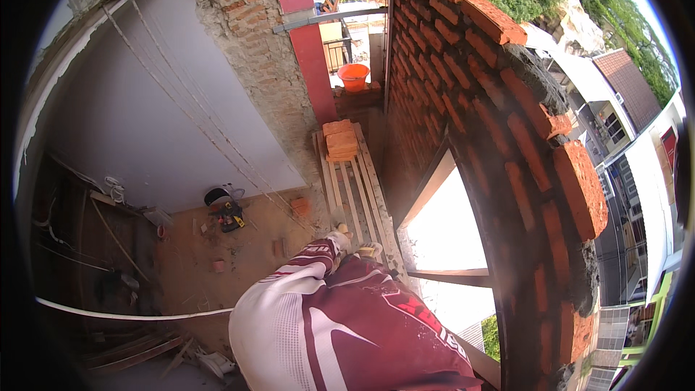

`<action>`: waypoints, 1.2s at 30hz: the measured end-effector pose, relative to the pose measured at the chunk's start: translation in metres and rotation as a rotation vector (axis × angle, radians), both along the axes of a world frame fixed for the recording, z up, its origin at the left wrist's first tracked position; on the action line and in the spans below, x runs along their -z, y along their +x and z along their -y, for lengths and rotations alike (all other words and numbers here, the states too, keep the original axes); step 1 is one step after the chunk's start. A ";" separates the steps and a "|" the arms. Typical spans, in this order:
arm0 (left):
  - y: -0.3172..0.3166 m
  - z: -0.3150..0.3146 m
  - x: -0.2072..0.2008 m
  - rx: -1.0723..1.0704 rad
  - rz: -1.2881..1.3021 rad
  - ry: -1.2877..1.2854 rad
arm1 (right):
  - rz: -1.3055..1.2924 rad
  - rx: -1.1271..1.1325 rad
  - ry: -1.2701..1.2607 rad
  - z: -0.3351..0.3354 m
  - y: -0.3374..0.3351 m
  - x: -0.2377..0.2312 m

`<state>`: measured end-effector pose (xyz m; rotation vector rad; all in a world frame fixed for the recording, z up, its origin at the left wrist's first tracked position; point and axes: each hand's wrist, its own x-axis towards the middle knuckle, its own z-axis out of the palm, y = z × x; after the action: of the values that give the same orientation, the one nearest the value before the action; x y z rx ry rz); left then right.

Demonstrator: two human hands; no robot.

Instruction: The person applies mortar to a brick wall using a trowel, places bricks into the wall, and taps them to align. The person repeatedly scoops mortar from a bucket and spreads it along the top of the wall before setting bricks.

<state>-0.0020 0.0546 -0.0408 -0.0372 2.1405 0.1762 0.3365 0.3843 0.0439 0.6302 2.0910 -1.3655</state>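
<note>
Stacked orange rectangular bricks [340,142] sit toward the far end of the pale slatted wooden platform [373,187]. Nearer, I see the pale-gloved left hand [339,237] and right hand [371,250] — fingers' spread and hold, I can't tell.

The planks [377,192] have bricks [339,140] on their far end, both hands [340,237] by their nearer part, a wall [463,65] along their right.

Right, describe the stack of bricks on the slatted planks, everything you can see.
The stack of bricks is orange, matte and looks like fired clay, several layers high, its edges slightly uneven. It rests on the far part of the slatted wooden planks, beside the pinkish-red pillar. Only the planks visibly touch it.
</note>
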 end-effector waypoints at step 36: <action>0.005 -0.123 -0.094 1.243 0.069 -0.012 | -0.007 0.550 -0.096 0.074 0.110 0.053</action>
<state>0.0027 0.1772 0.0535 1.2137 1.7391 -0.5531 0.4469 0.3100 -0.0091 1.2208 1.9151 -1.7432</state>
